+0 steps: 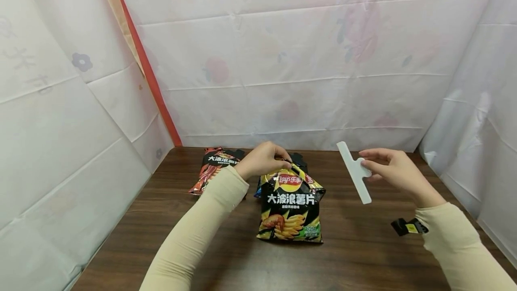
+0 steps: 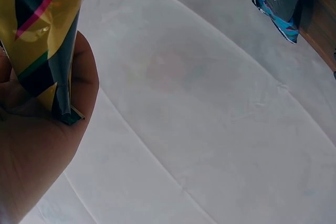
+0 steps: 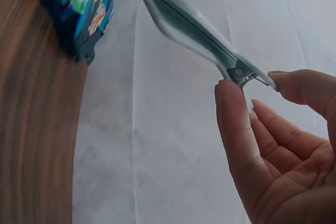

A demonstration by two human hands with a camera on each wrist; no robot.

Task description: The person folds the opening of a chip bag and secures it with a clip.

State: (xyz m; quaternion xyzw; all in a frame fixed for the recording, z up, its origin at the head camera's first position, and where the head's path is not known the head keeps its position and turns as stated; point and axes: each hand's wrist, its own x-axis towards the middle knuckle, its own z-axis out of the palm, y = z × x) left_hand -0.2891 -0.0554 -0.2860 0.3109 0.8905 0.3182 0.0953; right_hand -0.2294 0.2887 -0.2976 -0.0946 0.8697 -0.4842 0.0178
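My left hand [image 1: 261,160] pinches the top edge of a black and yellow Lay's chip bag [image 1: 288,214], which hangs upright with its front towards the head camera. In the left wrist view, the bag's folded yellow and dark top [image 2: 44,30] sits between thumb and fingers. To the right of the bag, my right hand [image 1: 397,172] holds a long white bag clip [image 1: 352,169] by its grip tabs, apart from the bag. The right wrist view gives the clip [image 3: 184,24] side-on, thumb and finger on its two tabs and its long bars close together.
A red and black chip bag [image 1: 214,163] lies at the back left of the brown wooden table [image 1: 169,232]. Behind the held bag is a blue and black one [image 3: 84,9], mostly hidden in the head view. White patterned cloth [image 1: 282,57] walls the table's back and sides.
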